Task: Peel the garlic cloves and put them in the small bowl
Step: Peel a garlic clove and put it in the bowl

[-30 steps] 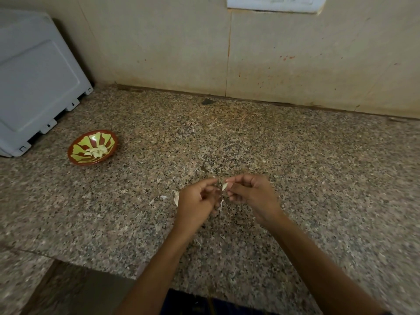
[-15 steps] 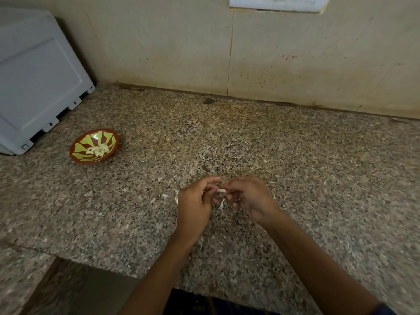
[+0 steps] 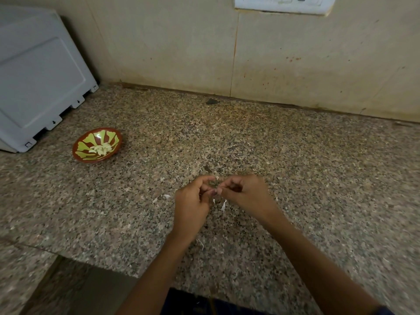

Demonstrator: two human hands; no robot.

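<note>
Together, both hands (image 3: 216, 196) pinching a garlic clove (image 3: 217, 178), small bowl (image 3: 97, 145) far left

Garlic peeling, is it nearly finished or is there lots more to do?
Some is done: pale peeled cloves lie in the small red bowl with green leaf pattern. Thin white skin scraps lie on the speckled granite counter. Now the left hand and right hand meet, fingers curled, seemingly peeling something too hidden to make out. No unpeeled garlic shows.
</note>
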